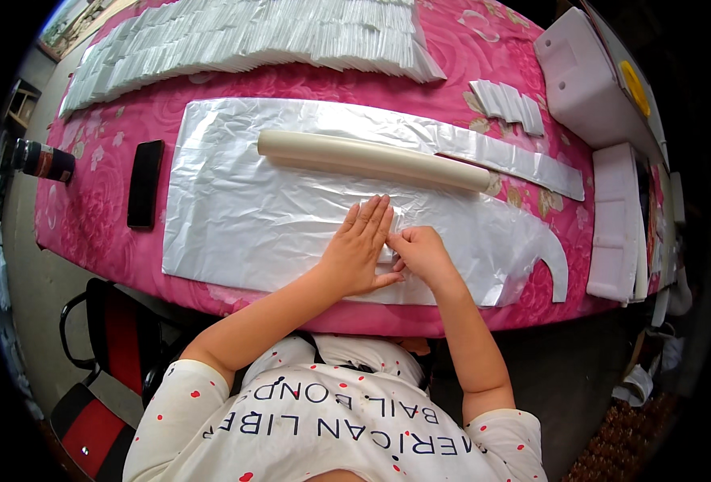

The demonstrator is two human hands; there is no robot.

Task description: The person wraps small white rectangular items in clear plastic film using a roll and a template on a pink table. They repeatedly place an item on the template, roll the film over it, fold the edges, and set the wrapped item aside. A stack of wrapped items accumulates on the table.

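Note:
A large white plastic bag [235, 217] with handle strips lies flat across the table. On its near middle part, my left hand [359, 249] rests flat, fingers straight and held together, thumb stretched to the right. Close against it, my right hand [426, 255] has its fingertips pinched at the edge of a small folded piece of white plastic [397, 215]. Much of that piece is hidden beneath my left palm and fingers. Beyond both hands, a long beige tube [371, 161] lies across the bag, slanting down to the right.
Rows of folded white plastic packets [251, 40] cover the far side; a smaller row [506, 106] sits at the far right. A black phone [145, 185] and a dark jar [44, 161] are at left. White foam boxes [576, 76] stand at right on the pink tablecloth [90, 217].

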